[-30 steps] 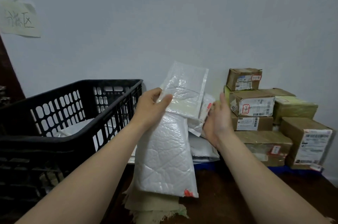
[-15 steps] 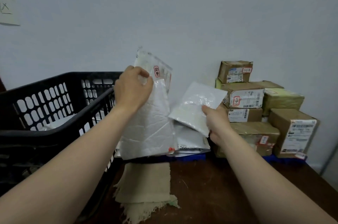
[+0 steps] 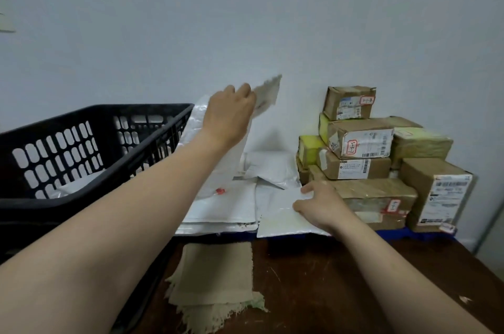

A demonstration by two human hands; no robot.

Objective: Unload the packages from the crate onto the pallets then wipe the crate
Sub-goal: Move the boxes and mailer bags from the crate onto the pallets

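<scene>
Fingers [image 3: 242, 89] of left hand [image 3: 227, 115] pinch raised mailer [image 3: 230, 160]; right fingers [image 3: 299, 206] seemingly hold edge of flat mailer [image 3: 281, 220].

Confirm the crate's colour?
The crate is black, with slotted walls. The head view, the only one, shows it clearly.
</scene>
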